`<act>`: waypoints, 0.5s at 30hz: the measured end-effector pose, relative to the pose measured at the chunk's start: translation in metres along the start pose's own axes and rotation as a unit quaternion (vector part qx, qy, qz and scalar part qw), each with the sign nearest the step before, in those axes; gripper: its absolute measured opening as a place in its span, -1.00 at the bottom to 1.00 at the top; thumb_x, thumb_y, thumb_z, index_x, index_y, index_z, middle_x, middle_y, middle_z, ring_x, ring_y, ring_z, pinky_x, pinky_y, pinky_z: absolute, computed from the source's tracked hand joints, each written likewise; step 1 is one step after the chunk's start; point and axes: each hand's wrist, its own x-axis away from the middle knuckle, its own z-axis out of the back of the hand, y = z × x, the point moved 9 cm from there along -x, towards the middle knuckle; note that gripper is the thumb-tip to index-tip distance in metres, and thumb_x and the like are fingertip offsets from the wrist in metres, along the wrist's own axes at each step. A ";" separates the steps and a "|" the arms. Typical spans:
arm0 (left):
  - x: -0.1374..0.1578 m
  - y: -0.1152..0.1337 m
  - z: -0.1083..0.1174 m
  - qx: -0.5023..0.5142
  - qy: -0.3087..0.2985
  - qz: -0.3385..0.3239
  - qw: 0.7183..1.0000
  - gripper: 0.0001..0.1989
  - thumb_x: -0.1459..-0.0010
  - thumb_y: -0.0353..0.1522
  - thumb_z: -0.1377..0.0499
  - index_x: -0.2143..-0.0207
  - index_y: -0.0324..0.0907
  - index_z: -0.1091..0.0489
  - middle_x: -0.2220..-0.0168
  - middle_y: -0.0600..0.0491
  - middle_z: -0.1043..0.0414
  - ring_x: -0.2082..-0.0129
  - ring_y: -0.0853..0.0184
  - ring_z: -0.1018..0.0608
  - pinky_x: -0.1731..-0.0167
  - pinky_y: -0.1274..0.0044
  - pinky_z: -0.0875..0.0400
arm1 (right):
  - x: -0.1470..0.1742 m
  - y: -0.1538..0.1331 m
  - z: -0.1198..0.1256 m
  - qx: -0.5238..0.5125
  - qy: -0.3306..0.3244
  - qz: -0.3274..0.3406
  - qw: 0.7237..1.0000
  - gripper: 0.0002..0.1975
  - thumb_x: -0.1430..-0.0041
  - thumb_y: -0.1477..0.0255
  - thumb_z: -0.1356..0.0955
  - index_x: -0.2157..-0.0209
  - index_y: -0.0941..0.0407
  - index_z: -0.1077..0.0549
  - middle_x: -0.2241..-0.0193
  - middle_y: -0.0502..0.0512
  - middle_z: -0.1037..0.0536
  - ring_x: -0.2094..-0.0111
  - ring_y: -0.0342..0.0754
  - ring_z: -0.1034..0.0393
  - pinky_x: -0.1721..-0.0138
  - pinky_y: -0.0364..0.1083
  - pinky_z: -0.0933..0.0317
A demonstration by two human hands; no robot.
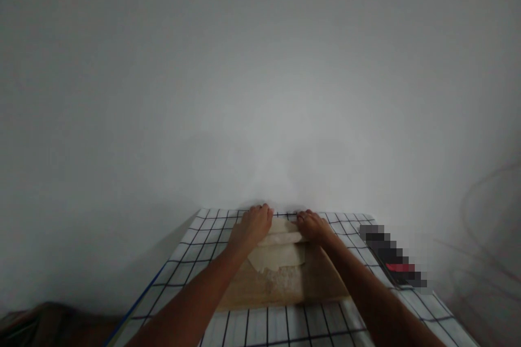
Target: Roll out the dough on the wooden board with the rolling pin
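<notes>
A thin, pale sheet of dough (279, 258) with a ragged near edge lies on a wooden board (285, 293). Across the dough runs a pale, straight bar that looks like a rolling pin (283, 238). My left hand (257, 223) is curled over its left end, and my right hand (312, 226) is closed over its right end. Both hands hide the ends of the pin. More dough shows beyond the pin, between my hands.
A white tablecloth with dark grid lines (248, 328) covers the table, whose far edge meets a plain wall (260, 92). A blurred-out dark and red object (393, 257) lies at the right edge. Something dark stands low at left (49, 322).
</notes>
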 end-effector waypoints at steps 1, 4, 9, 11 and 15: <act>0.003 0.001 0.000 -0.001 0.000 -0.002 1.000 -0.61 -0.44 -0.20 0.15 0.10 -0.16 -0.42 0.14 -0.11 -0.54 0.08 0.17 -0.56 0.11 0.39 -0.40 | 0.006 -0.001 0.001 0.001 0.002 -0.005 1.000 -0.61 -0.40 0.39 -0.15 -0.11 0.00 -0.46 -0.06 0.17 -0.54 -0.13 0.06 -0.38 -0.07 0.02 -0.27; 0.014 0.006 0.002 -0.004 0.008 -0.017 1.000 -0.62 -0.44 -0.21 0.14 0.08 -0.18 -0.42 0.14 -0.13 -0.54 0.08 0.16 -0.56 0.09 0.37 -0.40 | 0.022 -0.003 0.005 0.000 0.010 -0.026 1.000 -0.58 -0.41 0.37 -0.13 -0.15 -0.03 -0.44 -0.12 0.16 -0.51 -0.19 0.07 -0.33 -0.12 0.05 -0.23; 0.032 0.011 0.010 -0.007 0.023 -0.029 0.999 -0.60 -0.43 -0.19 0.15 0.05 -0.14 -0.42 0.12 -0.12 -0.53 0.08 0.12 -0.56 0.11 0.32 -0.42 | 0.047 -0.006 0.012 -0.012 0.035 -0.064 0.997 -0.52 -0.41 0.34 -0.09 -0.23 0.02 -0.36 -0.27 0.19 -0.37 -0.29 0.11 -0.19 -0.22 0.17 -0.11; 0.038 0.012 0.012 -0.004 0.030 -0.030 0.999 -0.62 -0.43 -0.18 0.12 0.01 -0.10 -0.42 0.10 -0.11 -0.53 0.04 0.12 -0.55 0.07 0.31 -0.41 | 0.057 -0.007 0.014 -0.020 0.043 -0.080 0.996 -0.52 -0.41 0.32 -0.09 -0.23 0.05 -0.36 -0.31 0.20 -0.30 -0.33 0.13 -0.12 -0.25 0.22 -0.05; 0.049 0.017 0.015 0.014 0.046 -0.057 0.997 -0.64 -0.42 -0.20 0.08 -0.05 -0.07 -0.42 0.04 -0.09 -0.54 -0.04 0.14 -0.51 -0.03 0.31 -0.38 | 0.077 -0.019 0.018 -0.032 0.059 -0.057 0.996 -0.54 -0.42 0.31 -0.08 -0.19 0.01 -0.39 -0.31 0.12 -0.31 -0.34 0.10 -0.08 -0.25 0.22 -0.04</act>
